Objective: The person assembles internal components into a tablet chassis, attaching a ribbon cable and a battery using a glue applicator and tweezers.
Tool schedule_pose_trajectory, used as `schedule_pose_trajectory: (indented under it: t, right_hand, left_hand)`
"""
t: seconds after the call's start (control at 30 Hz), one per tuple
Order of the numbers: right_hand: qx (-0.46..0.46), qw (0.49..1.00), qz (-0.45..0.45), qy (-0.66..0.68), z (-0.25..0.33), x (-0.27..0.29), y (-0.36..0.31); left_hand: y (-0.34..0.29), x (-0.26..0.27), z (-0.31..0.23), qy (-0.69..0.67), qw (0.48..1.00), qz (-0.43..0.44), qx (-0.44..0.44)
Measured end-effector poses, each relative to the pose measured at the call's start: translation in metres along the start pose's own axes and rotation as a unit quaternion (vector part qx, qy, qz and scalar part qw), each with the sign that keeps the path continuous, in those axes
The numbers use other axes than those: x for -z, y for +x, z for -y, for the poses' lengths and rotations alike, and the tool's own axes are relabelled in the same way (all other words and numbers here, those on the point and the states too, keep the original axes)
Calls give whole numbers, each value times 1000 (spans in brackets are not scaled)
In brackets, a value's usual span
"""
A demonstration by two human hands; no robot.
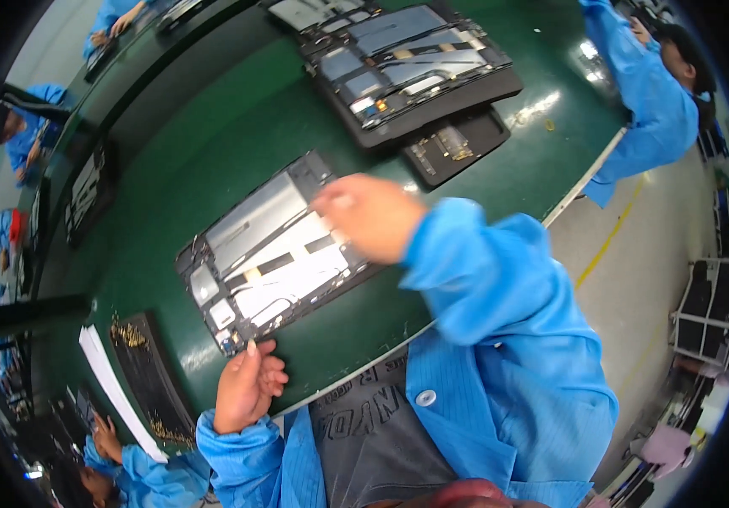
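An opened tablet, its inner parts and silver battery showing, lies slantwise on the green table in front of me. At its near left corner is my left hand, the thumb at the edge and the other fingers loosely curled, apart from the thumb. My right hand is over the tablet's right end, slightly blurred, with the fingers bent inward and closed. Whatever those fingertips may hold is hidden.
Beyond the tablet, more opened tablets sit on a stacked black tray. A smaller black tray with small parts juts out below. At left lie a long black tray of small gold-coloured pieces and a white strip. Co-workers in blue sit around.
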State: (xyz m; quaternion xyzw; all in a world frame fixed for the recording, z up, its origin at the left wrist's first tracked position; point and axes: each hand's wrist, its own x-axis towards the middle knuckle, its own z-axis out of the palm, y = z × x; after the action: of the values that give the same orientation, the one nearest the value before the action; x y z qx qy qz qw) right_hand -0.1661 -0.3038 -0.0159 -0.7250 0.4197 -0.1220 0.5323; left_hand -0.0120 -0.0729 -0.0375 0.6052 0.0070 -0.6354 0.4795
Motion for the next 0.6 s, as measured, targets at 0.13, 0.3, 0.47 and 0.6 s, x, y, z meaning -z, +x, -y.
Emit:
schedule_pose_trajectory:
  t: [0.13,0.3,0.47,0.6]
  right_hand:
    - [-14,949,-254,-186,-60,75,-19]
    - [-101,914,-271,-284,-67,76,-14]
    - [-119,924,-301,-201,-79,77,-9]
    - [-94,931,-317,-157,-69,88,-26]
  left_hand:
    - [-1,-2,-8,118,993,25,4]
    - [-5,4,-10,70,996,46,41]
    - [-8,-14,-16,119,991,34,53]
    - [-11,-18,-13,147,989,11,31]
